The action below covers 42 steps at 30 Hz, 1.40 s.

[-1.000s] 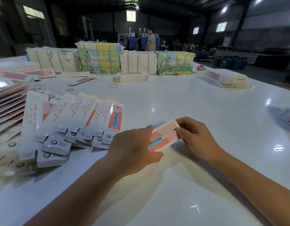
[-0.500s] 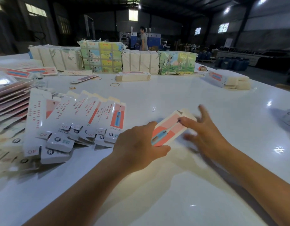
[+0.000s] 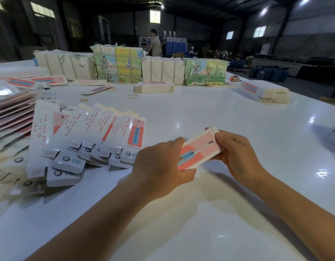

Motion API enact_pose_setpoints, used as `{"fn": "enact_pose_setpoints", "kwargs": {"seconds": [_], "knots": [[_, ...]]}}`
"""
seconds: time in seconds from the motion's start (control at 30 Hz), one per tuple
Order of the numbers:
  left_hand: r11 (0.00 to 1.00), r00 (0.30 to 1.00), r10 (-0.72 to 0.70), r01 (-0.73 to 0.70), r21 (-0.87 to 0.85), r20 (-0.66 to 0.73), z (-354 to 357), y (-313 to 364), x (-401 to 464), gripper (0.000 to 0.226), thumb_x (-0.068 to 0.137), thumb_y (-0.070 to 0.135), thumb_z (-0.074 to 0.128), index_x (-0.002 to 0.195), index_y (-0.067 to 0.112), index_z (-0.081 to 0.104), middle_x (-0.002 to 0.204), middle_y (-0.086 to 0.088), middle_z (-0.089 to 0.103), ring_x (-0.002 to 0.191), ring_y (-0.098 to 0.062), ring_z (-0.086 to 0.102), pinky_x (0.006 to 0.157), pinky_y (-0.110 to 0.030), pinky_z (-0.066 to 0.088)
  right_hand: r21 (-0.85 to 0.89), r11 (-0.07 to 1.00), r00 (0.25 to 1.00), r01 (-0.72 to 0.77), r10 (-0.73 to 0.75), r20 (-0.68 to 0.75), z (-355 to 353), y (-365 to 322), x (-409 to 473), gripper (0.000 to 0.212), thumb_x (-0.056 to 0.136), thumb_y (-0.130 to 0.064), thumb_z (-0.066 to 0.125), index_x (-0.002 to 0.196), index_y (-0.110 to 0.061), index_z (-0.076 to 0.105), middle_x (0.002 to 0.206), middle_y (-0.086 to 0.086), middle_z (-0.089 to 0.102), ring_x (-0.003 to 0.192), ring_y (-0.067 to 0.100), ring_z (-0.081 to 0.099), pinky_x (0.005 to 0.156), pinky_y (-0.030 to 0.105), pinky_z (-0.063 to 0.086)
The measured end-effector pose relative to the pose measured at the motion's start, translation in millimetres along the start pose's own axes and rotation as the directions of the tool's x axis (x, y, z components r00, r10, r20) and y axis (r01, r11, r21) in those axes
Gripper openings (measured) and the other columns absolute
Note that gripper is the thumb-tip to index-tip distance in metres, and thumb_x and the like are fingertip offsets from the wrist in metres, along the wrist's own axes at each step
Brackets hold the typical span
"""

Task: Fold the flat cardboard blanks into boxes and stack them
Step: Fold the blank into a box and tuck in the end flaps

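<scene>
A slim pink and white toothbrush box is held just above the white table, tilted up to the right. My left hand grips its near lower end, which the hand hides. My right hand grips the far upper end, fingers curled over the top flaps. To the left, a fanned row of folded boxes lies with open end flaps facing me.
Flat blanks are piled at the far left. Wrapped bundles line the back of the table, with a small stack of blanks and rubber bands before them. More boxes sit at back right. A person stands beyond.
My right hand spread open beside the box half a second ago; now its fingers are curled round the far end again. The box sits slightly higher and its end flaps show.
</scene>
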<state>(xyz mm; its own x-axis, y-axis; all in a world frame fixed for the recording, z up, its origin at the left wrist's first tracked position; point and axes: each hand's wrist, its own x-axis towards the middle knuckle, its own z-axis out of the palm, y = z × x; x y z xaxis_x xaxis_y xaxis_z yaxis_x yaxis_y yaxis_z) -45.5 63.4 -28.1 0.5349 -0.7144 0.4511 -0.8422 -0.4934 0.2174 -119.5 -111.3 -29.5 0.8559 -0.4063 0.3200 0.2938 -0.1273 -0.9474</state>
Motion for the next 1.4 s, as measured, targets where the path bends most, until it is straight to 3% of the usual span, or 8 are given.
{"fn": "enact_pose_setpoints", "kwargs": {"seconds": [0.3,0.43,0.67,0.83,1.03,1.13,1.23,1.4], "knots": [[0.999,0.999,0.038,-0.037,0.038,-0.020,-0.2,-0.3,-2.7,0.064,0.076,0.065,0.058,0.129,0.036,0.037,0.114,0.016,0.061,0.072,-0.005,0.049,0.051,-0.003,0.022,0.154,0.983,0.994,-0.095,0.103,-0.040,-5.6,-1.5,2.2,0.038,0.094,0.000,0.036,0.097,-0.017,0.070,0.088,0.006,0.074,0.080,0.018,0.069,0.065,0.026,0.057],[0.999,0.999,0.042,-0.042,0.020,-0.012,1.7,0.7,-1.6,0.065,0.077,0.065,0.057,0.130,0.034,0.035,0.117,0.016,0.059,0.076,-0.006,0.052,0.052,-0.004,0.025,-0.074,0.995,0.994,0.062,-0.068,-0.085,-2.4,-1.1,-4.8,0.034,0.094,-0.009,0.038,0.090,-0.017,0.070,0.100,0.024,0.067,0.091,0.032,0.065,0.073,0.023,0.055],[1.000,0.999,0.024,-0.024,-0.020,-0.036,5.0,7.0,-1.1,0.060,0.080,0.063,0.055,0.127,0.032,0.038,0.111,0.015,0.059,0.079,-0.008,0.057,0.053,-0.004,0.030,-0.557,0.797,0.962,0.232,-0.272,0.011,7.9,-4.8,-16.4,0.031,0.099,-0.019,0.043,0.088,-0.046,0.052,0.081,-0.019,0.066,0.081,-0.002,0.063,0.068,0.008,0.048],[1.000,0.996,0.006,-0.004,0.027,-0.088,5.2,4.6,-0.8,0.065,0.078,0.065,0.056,0.129,0.029,0.038,0.109,0.013,0.060,0.074,-0.006,0.050,0.051,-0.004,0.025,-0.372,0.925,0.996,0.075,-0.051,0.073,5.6,-4.7,-14.9,0.049,0.097,-0.022,0.047,0.140,-0.037,0.031,0.126,-0.026,0.050,0.114,0.001,0.055,0.098,0.020,0.045],[1.000,1.000,0.021,-0.021,0.019,-0.013,-2.6,-9.0,1.1,0.056,0.077,0.060,0.060,0.121,0.033,0.041,0.108,0.013,0.062,0.074,-0.008,0.057,0.052,-0.008,0.033,-0.254,0.964,0.967,0.074,-0.007,0.256,2.6,-6.5,-13.4,0.078,0.079,-0.005,0.056,0.138,-0.044,0.023,0.150,-0.020,0.028,0.133,-0.007,0.034,0.106,0.018,0.037],[0.999,0.999,0.044,-0.044,0.021,0.016,-7.4,-14.0,1.7,0.060,0.076,0.061,0.061,0.125,0.034,0.040,0.107,0.014,0.062,0.071,-0.007,0.054,0.052,-0.009,0.034,-0.543,0.783,0.927,0.303,-0.111,0.357,-0.4,-7.0,-13.2,0.074,0.072,-0.011,0.053,0.135,-0.041,0.028,0.149,-0.017,0.024,0.137,-0.005,0.025,0.106,0.010,0.027],[0.996,0.996,0.050,-0.055,0.067,0.075,-6.2,-15.6,-2.2,0.062,0.077,0.060,0.060,0.128,0.031,0.040,0.114,0.010,0.061,0.081,-0.007,0.055,0.065,-0.019,0.041,-0.697,0.562,0.890,0.445,-0.191,0.414,-9.0,-0.6,-10.7,0.059,0.078,-0.021,0.061,0.135,-0.022,0.045,0.135,-0.004,0.044,0.119,0.010,0.046,0.095,0.017,0.038],[0.975,0.980,0.173,-0.157,0.160,-0.093,-5.1,-3.6,-1.4,0.060,0.072,0.037,0.076,0.123,0.012,0.059,0.124,-0.008,0.060,0.110,-0.028,0.057,0.091,-0.041,0.044,-0.842,0.341,0.906,0.419,-0.213,0.364,-20.1,7.0,-5.6,0.050,0.076,-0.023,0.074,0.122,-0.012,0.057,0.119,0.003,0.058,0.109,0.019,0.048,0.086,0.022,0.037]]}}
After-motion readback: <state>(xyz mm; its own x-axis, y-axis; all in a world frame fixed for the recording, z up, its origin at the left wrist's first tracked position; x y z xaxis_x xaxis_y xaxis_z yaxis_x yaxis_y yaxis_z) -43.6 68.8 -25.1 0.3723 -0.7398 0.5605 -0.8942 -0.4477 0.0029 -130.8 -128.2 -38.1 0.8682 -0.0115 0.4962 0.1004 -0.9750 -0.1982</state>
